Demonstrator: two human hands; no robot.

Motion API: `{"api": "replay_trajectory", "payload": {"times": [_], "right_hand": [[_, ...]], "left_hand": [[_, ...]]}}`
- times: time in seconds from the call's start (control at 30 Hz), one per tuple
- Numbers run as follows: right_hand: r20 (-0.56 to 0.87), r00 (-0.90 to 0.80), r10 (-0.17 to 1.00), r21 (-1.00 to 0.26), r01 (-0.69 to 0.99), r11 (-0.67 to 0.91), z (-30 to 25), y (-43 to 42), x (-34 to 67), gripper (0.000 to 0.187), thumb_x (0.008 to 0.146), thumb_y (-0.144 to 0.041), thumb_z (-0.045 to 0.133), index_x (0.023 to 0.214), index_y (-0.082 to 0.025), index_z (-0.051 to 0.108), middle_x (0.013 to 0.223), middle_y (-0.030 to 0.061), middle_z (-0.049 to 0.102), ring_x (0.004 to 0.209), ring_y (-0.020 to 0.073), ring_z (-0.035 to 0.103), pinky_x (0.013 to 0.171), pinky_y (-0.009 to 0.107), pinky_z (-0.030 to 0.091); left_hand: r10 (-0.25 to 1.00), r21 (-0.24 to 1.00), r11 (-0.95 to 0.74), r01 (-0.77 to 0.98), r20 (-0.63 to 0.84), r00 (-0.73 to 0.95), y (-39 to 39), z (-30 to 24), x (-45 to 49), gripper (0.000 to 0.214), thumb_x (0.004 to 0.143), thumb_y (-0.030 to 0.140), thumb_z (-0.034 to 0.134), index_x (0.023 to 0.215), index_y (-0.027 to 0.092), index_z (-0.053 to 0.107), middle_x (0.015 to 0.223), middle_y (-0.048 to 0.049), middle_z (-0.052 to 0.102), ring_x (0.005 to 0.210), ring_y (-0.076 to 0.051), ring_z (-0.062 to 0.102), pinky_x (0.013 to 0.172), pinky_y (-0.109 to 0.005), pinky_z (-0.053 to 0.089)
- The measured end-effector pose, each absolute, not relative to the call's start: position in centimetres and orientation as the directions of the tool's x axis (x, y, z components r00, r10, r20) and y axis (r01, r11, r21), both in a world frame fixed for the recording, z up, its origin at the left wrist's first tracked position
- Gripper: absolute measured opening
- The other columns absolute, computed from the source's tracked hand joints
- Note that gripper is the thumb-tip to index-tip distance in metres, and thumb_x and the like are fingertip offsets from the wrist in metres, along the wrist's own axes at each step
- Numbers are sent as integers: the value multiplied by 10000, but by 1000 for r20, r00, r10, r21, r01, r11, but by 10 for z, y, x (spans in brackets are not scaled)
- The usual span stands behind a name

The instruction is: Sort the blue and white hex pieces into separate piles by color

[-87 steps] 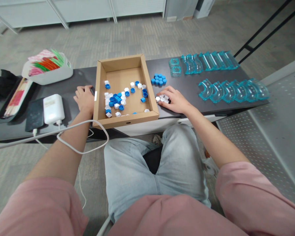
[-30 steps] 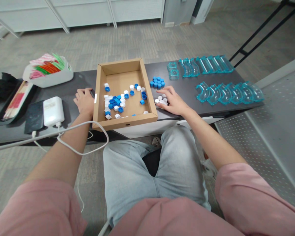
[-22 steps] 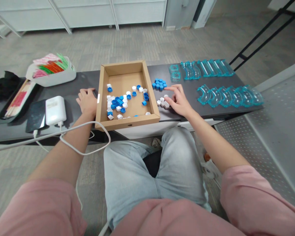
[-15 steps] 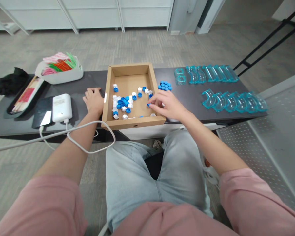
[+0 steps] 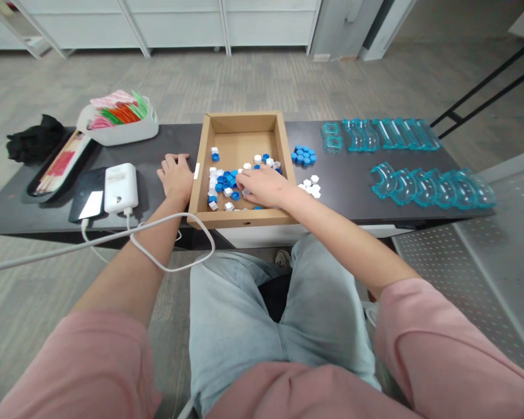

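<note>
My left hand [image 5: 177, 176] rests on the dark table just left of the cardboard box [image 5: 243, 219], its fingers spread and holding nothing. Inside the box, my right hand [image 5: 262, 185] reaches down with bent fingers among small hexagonal blue pieces [image 5: 230, 178] and white pieces [image 5: 229, 206]. What its fingertips grip is too small and hidden to make out. To the right of the box lies a tight cluster of blue hexagonal pieces [image 5: 303, 155]. Nearer to me sits a small loose group of white hexagonal pieces [image 5: 311, 186].
Clear teal plastic parts [image 5: 432, 186] stand in rows on the table's right. At left are a white basket [image 5: 126, 135], a black tray [image 5: 30, 195], a black cloth [image 5: 35, 139], a phone [image 5: 87, 195] and a white charger [image 5: 121, 187]. Its white cable [image 5: 170, 216] loops over my left forearm.
My right hand has moved left from the box's right wall to the pieces in the middle. The white group outside the box now shows. My left hand stays put; the view has shifted slightly.
</note>
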State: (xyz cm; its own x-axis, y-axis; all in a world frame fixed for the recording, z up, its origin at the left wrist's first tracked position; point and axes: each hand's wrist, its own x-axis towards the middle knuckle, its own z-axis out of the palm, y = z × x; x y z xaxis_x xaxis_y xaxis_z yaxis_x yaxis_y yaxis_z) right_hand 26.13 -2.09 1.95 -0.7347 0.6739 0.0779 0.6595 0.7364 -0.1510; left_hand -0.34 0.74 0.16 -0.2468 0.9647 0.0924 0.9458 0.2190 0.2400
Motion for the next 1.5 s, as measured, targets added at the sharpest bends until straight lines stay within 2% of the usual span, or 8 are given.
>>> {"api": "replay_trajectory", "payload": {"times": [0.2,0.33,0.5,0.63,0.97,1.13,1.27,1.5], "right_hand": [[286,-658,697,-349,606,715,49,-33,307,370,1197,-469,583,1488,-311,746,1289,105,752,1217,353,692,1089,508,492],[397,-408,822,-487,666,566,47,-51,391,423,1178,-611,575,1411,-330,789,1226,96,732,1107,329,685,1040,532,547],[443,-86,892,-627,682,377,-10,-62,473,388,1069,-656,686,1170,-289,763,986,59,745,857,271,643,873,455,572],[353,-126,927,-650,679,341,-41,-57,485,316,986,-586,745,963,-274,698,858,26,699,752,237,597,791,404,531],[334,-214,918,-667,634,391,-40,-51,483,168,987,-404,677,1037,-256,738,1061,62,771,811,236,639,820,389,538],[308,-215,927,-711,595,375,-41,-50,482,158,958,-388,698,1036,-253,726,928,27,770,773,224,643,793,365,513],[311,-143,940,-773,538,338,-39,-51,482,148,922,-380,736,996,-252,726,852,13,742,734,211,617,769,356,501],[299,-32,954,-812,516,272,-38,-53,483,192,907,-436,779,954,-256,733,871,17,762,698,191,570,747,360,502]], "left_hand": [[965,228,225,947,86,-250,5,4,-1,591,1130,369,426,1665,234,639,1710,-283,545,1570,-472,521,1285,-598,406],[967,227,230,946,57,-249,4,7,-1,615,1144,356,378,1685,171,604,1727,-297,508,1570,-466,493,1286,-601,382],[967,240,236,941,35,-252,4,8,-3,626,1147,344,332,1687,159,587,1737,-292,492,1577,-464,466,1308,-615,347],[963,225,252,941,34,-266,6,8,-4,603,1154,361,341,1675,186,591,1728,-284,497,1588,-470,466,1308,-631,363],[954,213,296,931,-15,-300,8,13,-3,667,1123,412,332,1692,166,577,1760,-295,459,1626,-471,436,1346,-630,336],[955,199,287,937,9,-295,10,11,-3,651,1136,390,345,1684,143,596,1743,-317,479,1614,-482,459,1341,-642,367],[952,150,293,944,40,-302,12,8,-4,590,1140,312,366,1651,177,629,1692,-310,531,1562,-465,515,1280,-627,444],[966,203,248,947,21,-257,8,7,-5,653,1168,338,300,1719,133,583,1743,-314,487,1588,-472,474,1315,-611,369]]}}
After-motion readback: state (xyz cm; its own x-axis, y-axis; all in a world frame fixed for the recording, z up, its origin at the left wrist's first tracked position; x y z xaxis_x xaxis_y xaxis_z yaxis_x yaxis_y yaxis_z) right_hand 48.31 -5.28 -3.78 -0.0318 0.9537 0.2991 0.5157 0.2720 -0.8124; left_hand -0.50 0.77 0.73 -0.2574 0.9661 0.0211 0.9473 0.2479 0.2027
